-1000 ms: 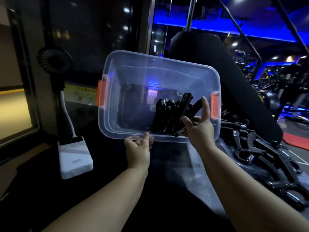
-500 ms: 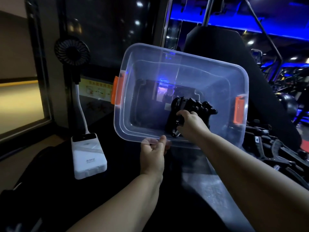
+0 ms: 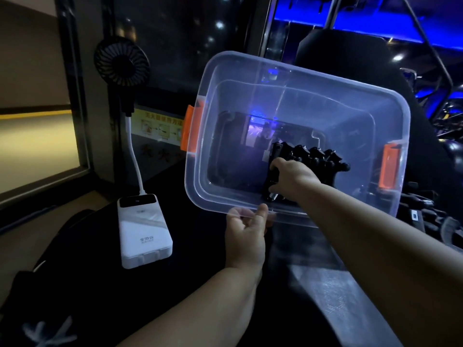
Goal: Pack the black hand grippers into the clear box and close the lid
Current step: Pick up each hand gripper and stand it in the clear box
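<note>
Fingers (image 3: pixel 275 166) of the right hand (image 3: pixel 292 175) curl around a bunch of black hand grippers (image 3: pixel 316 156) inside the tilted clear box (image 3: pixel 250 96), whose near rim the left hand (image 3: pixel 246 231) pinches between thumb and fingers.

grippers (image 3: pixel 310 161) in box (image 3: pixel 295 68) | power bank (image 3: pixel 144 236) left of box | fan (image 3: pixel 122 62) behind it

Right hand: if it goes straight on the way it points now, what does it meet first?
Probably the floor of the clear box: the right hand grips the black hand grippers inside it, pointing inward. Depth is unclear.
</note>
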A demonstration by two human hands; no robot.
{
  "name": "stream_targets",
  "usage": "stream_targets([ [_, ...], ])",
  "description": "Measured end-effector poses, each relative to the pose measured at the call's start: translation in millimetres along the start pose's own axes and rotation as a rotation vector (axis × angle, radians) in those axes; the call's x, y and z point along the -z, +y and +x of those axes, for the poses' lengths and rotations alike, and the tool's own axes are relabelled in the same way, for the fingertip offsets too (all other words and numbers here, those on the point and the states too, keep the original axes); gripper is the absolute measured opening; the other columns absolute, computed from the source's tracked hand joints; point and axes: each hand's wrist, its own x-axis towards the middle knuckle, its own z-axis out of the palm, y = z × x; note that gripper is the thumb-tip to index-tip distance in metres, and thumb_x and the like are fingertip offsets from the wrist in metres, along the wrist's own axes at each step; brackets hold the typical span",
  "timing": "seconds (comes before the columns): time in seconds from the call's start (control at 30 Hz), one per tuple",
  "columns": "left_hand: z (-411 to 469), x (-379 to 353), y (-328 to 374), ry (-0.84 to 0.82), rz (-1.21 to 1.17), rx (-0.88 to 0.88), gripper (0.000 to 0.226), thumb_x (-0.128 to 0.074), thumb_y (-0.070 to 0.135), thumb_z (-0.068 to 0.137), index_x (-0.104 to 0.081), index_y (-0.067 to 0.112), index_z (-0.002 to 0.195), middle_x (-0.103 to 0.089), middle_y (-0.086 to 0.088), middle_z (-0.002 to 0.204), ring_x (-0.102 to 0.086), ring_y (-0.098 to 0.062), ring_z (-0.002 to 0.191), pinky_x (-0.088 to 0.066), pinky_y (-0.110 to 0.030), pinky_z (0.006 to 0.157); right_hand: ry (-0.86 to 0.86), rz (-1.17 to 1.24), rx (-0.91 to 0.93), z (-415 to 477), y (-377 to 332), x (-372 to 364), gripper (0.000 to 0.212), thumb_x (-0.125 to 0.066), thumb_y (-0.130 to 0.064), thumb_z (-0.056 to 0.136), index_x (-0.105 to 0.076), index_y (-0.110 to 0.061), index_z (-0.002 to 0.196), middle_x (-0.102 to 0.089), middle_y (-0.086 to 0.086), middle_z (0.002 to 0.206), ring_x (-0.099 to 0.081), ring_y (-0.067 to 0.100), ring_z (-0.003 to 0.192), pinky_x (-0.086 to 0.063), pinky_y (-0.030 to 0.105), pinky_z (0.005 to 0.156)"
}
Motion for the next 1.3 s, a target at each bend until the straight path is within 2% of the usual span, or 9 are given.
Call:
stream_targets([
  [0.17,2,2,-3,0.032,0.015,-0.001,0.021,-0.062,0.019,0.090,-0.042,0.015,0.083,-0.070,-0.021,0.090,-0.065,-0.012,0.070,-0.051,-0.025,0.069,-0.018,0.055,-0.010,8,-2,1,0.058,-0.079,-0.033,0.076,-0.048,-0.017,0.123,-0.058,0.005,0.098,-0.053,0.023,0.086,-0.041,0.027,0.070],
  [0.3,1,0,-2,0.002,-0.039,0.000,0.020,-0.060,0.015,0.091,-0.041,0.012,0.085,-0.072,-0.009,0.078,-0.067,-0.007,0.066,-0.051,-0.017,0.063,0.028,0.099,-0.018,11,-2,-7,0.058,-0.080,-0.035,0.075,-0.048,-0.017,0.120,-0.057,0.004,0.093,-0.056,0.026,0.088,-0.043,0.028,0.072],
  [0.43,2,2,-4,0.012,-0.038,-0.002,0.021,-0.062,0.016,0.090,-0.042,0.013,0.084,-0.071,-0.014,0.083,-0.068,-0.009,0.071,-0.051,-0.016,0.065,0.070,-0.172,-0.008,14,-7,-12,0.054,-0.073,-0.041,0.080,-0.042,-0.014,0.114,-0.065,0.012,0.099,-0.063,0.034,0.095,-0.046,0.034,0.067],
  [0.63,2,3,-2,-0.009,-0.027,0.006,0.020,-0.061,0.015,0.090,-0.042,0.012,0.084,-0.071,-0.017,0.086,-0.066,-0.003,0.068,-0.049,-0.012,0.064,0.187,-0.503,0.051,18,-11,-11,0.067,-0.070,-0.060,0.074,-0.047,-0.016,0.119,-0.066,0.005,0.102,-0.063,0.029,0.100,-0.042,0.031,0.063],
  [0.73,2,3,-3,0.004,-0.004,-0.002,0.020,-0.062,0.017,0.090,-0.042,0.013,0.084,-0.068,-0.025,0.093,-0.067,-0.004,0.071,-0.049,-0.012,0.065,0.279,-0.589,0.108,19,-12,-8,0.074,-0.072,-0.065,0.066,-0.050,-0.021,0.122,-0.059,0.005,0.115,-0.051,0.027,0.112,-0.042,0.035,0.082],
  [0.83,2,4,-4,-0.009,0.006,0.003,0.020,-0.062,0.019,0.090,-0.043,0.013,0.085,-0.071,-0.018,0.089,-0.068,-0.006,0.073,-0.050,-0.013,0.068,0.288,-0.750,0.253,23,-6,-13,0.070,-0.062,-0.067,0.072,-0.051,-0.028,0.129,-0.041,0.005,0.134,-0.027,0.026,0.130,-0.018,0.050,0.109],
  [0.93,2,4,-5,-0.002,0.017,-0.002,0.022,-0.062,0.021,0.090,-0.043,0.013,0.086,-0.073,-0.012,0.083,-0.067,-0.011,0.076,-0.050,-0.014,0.068,0.183,-0.714,0.238,26,1,-21,0.074,-0.051,-0.069,0.077,-0.040,-0.031,0.139,-0.020,0.007,0.154,-0.002,0.027,0.144,0.008,0.064,0.109],
  [1.03,2,4,-4,0.003,0.024,-0.006,0.021,-0.062,0.021,0.090,-0.042,0.013,0.086,-0.074,-0.010,0.080,-0.067,-0.012,0.076,-0.050,-0.015,0.068,0.116,-0.715,0.232,28,3,-22,0.082,-0.050,-0.071,0.076,-0.032,-0.030,0.145,-0.009,0.007,0.159,0.006,0.026,0.147,0.007,0.067,0.109],
  [1.3,2,4,-4,0.022,0.009,0.018,0.019,-0.061,0.019,0.090,-0.043,0.013,0.086,-0.071,-0.019,0.089,-0.066,-0.009,0.071,-0.050,-0.016,0.064,0.031,-0.807,0.312,41,5,-10,0.087,-0.051,-0.080,0.071,-0.035,-0.036,0.144,-0.018,0.002,0.158,-0.002,0.017,0.147,0.008,0.067,0.110],
])
